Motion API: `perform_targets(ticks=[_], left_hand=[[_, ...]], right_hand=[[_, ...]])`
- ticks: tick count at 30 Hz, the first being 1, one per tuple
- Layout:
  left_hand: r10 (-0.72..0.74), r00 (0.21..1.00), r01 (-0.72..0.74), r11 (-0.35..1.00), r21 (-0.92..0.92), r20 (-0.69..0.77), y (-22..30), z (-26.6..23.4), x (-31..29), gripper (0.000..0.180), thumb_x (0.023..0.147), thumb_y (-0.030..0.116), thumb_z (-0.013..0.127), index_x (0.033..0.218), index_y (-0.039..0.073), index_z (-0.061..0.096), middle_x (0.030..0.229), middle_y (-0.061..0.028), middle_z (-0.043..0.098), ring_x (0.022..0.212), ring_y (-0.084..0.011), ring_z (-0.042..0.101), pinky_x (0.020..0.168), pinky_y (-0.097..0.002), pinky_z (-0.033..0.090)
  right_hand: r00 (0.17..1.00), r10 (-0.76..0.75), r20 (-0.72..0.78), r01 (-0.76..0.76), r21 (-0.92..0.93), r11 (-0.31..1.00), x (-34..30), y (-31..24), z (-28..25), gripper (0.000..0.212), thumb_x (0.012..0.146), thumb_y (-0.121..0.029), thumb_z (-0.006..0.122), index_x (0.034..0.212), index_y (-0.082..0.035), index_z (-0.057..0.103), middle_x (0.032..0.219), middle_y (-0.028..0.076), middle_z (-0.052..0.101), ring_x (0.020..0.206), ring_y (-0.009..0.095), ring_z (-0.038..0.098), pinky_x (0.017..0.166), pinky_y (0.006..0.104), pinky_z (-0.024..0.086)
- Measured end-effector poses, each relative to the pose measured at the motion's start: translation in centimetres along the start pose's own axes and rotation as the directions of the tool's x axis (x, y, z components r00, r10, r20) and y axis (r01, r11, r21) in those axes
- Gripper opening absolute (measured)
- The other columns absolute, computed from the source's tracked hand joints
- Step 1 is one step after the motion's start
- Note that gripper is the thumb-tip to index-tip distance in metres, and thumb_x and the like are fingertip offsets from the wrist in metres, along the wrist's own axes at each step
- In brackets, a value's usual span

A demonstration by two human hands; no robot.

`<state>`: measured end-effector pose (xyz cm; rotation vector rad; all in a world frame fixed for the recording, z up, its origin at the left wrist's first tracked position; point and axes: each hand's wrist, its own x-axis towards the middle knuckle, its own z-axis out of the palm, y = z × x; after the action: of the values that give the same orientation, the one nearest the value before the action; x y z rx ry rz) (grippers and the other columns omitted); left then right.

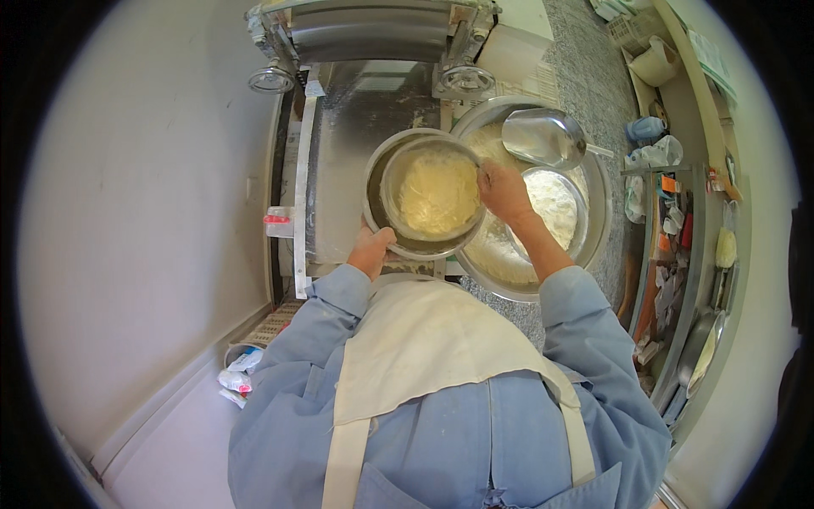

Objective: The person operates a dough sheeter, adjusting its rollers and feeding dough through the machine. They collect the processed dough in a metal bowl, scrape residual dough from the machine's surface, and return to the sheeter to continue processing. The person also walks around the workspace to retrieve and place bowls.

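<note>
In front of me, over the metal worktop, is a round steel bowl (372, 193). My left hand (370, 252) grips its near-left rim, fingers curled around it. Inside sits a smaller round metal vessel (388, 188), bowl or sieve I cannot tell, holding pale yellow, floury stuff (438, 197). My right hand (505, 192) is closed on this vessel's right rim. Just right of the bowls stands a wide steel basin (600, 216) with pale flour in it. A bowl of white flour (553, 206) rests in the basin, partly hidden by my right forearm. A clear scoop (543, 137) lies across the basin's far side.
Beyond the steel worktop (352, 153) stands a roller machine (369, 32) with two handwheels (271, 80) at its front corners. A wall (153, 170) runs close on the left. Along the right is a shelf rack (699, 246) full of small items. Bagged things (240, 373) lie low at the left.
</note>
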<state>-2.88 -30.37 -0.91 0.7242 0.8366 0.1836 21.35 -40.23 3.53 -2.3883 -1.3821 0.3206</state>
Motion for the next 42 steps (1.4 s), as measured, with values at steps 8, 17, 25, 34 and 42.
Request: perform_targets(ticks=[8, 17, 25, 34, 42], left_hand=[[0.008, 1.000, -0.008, 1.000, 0.003, -0.008, -0.3, 1.4, -0.9, 0.075, 0.069, 0.005, 0.046, 0.136, 0.012, 0.015, 0.115, -0.0143, 0.045, 0.094, -0.0270, 0.057, 0.069, -0.0389, 0.056], [0.034, 0.999, -0.034, 0.999, -0.002, 0.019, 0.1, 1.5, -1.0, 0.073, 0.070, 0.005, 0.045, 0.136, 0.012, 0.015, 0.115, -0.0150, 0.045, 0.092, -0.0277, 0.058, 0.068, -0.0374, 0.056], [0.073, 0.997, -0.073, 0.997, 0.021, -0.012, 0.6, 1.5, -0.9, 0.059, 0.073, 0.001, 0.044, 0.129, 0.001, 0.027, 0.113, -0.0172, 0.050, 0.095, -0.0290, 0.059, 0.073, -0.0413, 0.057], [0.019, 0.999, -0.019, 1.000, -0.012, 0.044, 0.1, 1.0, -0.2, 0.075, 0.071, 0.004, 0.046, 0.137, 0.011, 0.012, 0.118, -0.0161, 0.043, 0.097, -0.0290, 0.056, 0.072, -0.0401, 0.056], [0.064, 0.998, -0.064, 0.998, 0.013, -0.014, 0.1, 1.7, -0.7, 0.057, 0.073, 0.003, 0.045, 0.128, -0.002, 0.029, 0.113, -0.0174, 0.052, 0.095, -0.0286, 0.060, 0.073, -0.0435, 0.057]], right_hand=[[0.990, 0.106, -0.091, -0.097, 0.104, 0.990, -1.7, 0.9, -1.0, 0.015, 0.082, -0.018, 0.052, 0.079, -0.003, 0.054, 0.069, 0.023, 0.058, 0.068, 0.041, 0.057, 0.061, 0.0479, 0.046], [0.992, 0.101, -0.072, -0.085, 0.194, 0.977, -2.4, 0.7, -1.2, 0.016, 0.082, -0.019, 0.052, 0.082, -0.003, 0.056, 0.070, 0.022, 0.058, 0.068, 0.041, 0.057, 0.061, 0.0467, 0.045], [0.991, 0.109, -0.074, -0.089, 0.229, 0.969, -2.7, 0.5, -0.6, 0.015, 0.082, -0.017, 0.054, 0.081, -0.001, 0.056, 0.068, 0.023, 0.056, 0.066, 0.040, 0.056, 0.058, 0.0429, 0.044], [0.987, 0.093, -0.130, -0.056, 0.264, 0.963, -3.0, 0.7, -0.5, 0.015, 0.083, -0.016, 0.054, 0.078, -0.002, 0.054, 0.064, 0.022, 0.055, 0.062, 0.040, 0.055, 0.055, 0.0429, 0.044], [0.984, 0.063, -0.165, -0.025, 0.219, 0.975, -3.2, 0.8, -0.4, 0.015, 0.083, -0.016, 0.054, 0.078, -0.003, 0.054, 0.063, 0.022, 0.055, 0.060, 0.039, 0.056, 0.055, 0.0428, 0.044]])
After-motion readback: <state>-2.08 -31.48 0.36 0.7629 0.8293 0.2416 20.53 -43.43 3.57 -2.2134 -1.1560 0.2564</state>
